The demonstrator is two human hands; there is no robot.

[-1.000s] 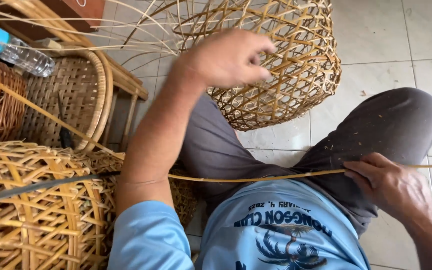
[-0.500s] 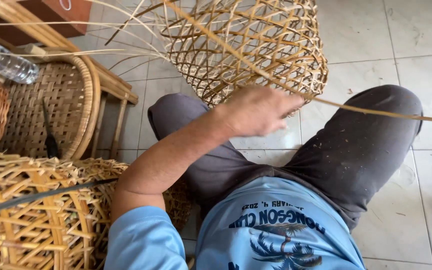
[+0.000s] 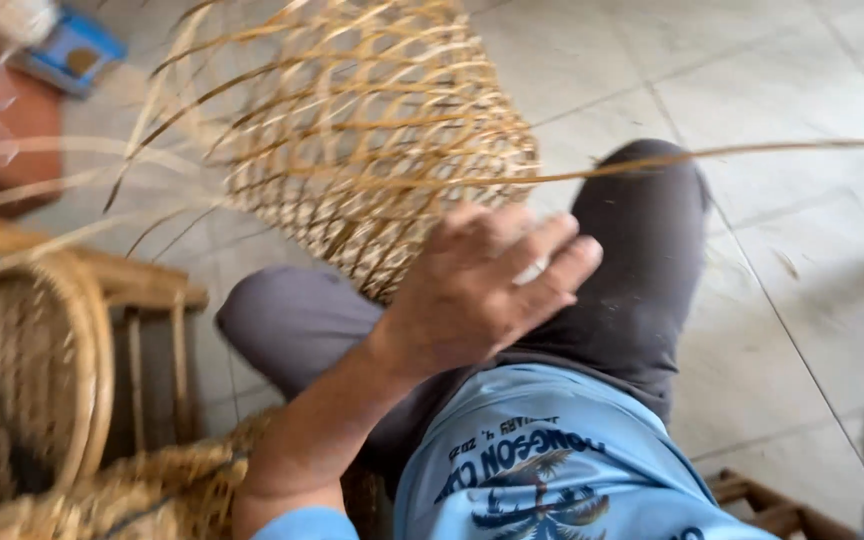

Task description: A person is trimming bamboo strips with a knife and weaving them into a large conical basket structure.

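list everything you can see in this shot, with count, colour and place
open-weave basket: 1, tan, on the floor by the knees
long cane strip: 1, tan, running from the basket to the right edge
woven chair: 1, brown, left
woven baskets: count unclear, tan, bottom left
blue box: 1, top left, blurred
tiled floor: pale grey
shirt: 1, light blue
trousers: 1, dark grey
left hand: 1, centre, at the basket
right hand: only a blur at the right edge

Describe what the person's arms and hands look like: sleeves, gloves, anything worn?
The left hand is bare, with no glove, and the forearm is uncovered up to a short light-blue sleeve. A pale band shows on one of its fingers. The right arm is only a blur at the frame's right edge.
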